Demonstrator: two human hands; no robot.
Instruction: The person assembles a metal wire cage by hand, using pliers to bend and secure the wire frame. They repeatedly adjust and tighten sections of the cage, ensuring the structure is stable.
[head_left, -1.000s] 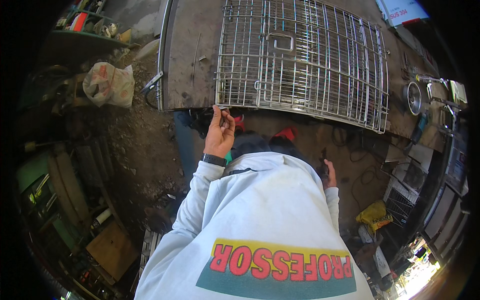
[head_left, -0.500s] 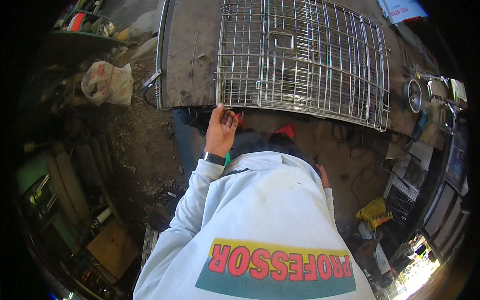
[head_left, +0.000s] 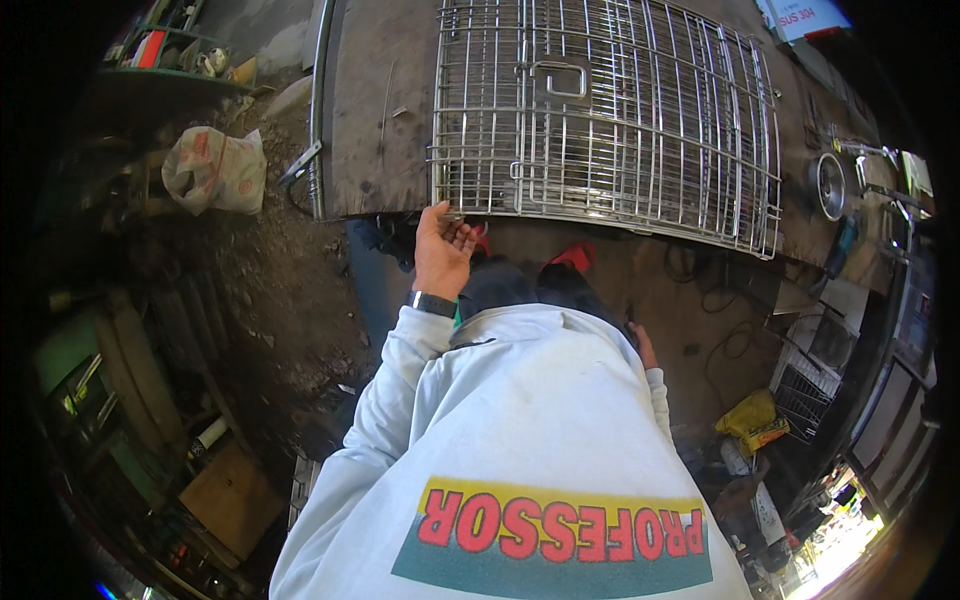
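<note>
A folded-looking panel of silvery wire cage (head_left: 620, 120) lies on the wooden workbench, with a bent wire handle (head_left: 560, 80) on its top face. My left hand (head_left: 443, 250) is at the cage's near left corner, palm turned up. Its fingers are curled, and the fingertips are at or against the edge wires. A small curved bit of metal shows beside those fingertips; what they hold is too small to make out. My right hand (head_left: 643, 347) hangs low by my right side, away from the bench, with its fingers mostly hidden behind my shirt.
Bare wood of the workbench (head_left: 370, 130) shows left of the cage. A metal bowl (head_left: 827, 186) and tools lie at the right. A white sack (head_left: 215, 170) stands on the dirt floor at left. Cables and a yellow bag (head_left: 752, 422) lie on the right.
My left hand has shifted very slightly at the cage corner, and a small curved metal piece now shows by its fingertips. The cage and my right hand look nearly unchanged.
</note>
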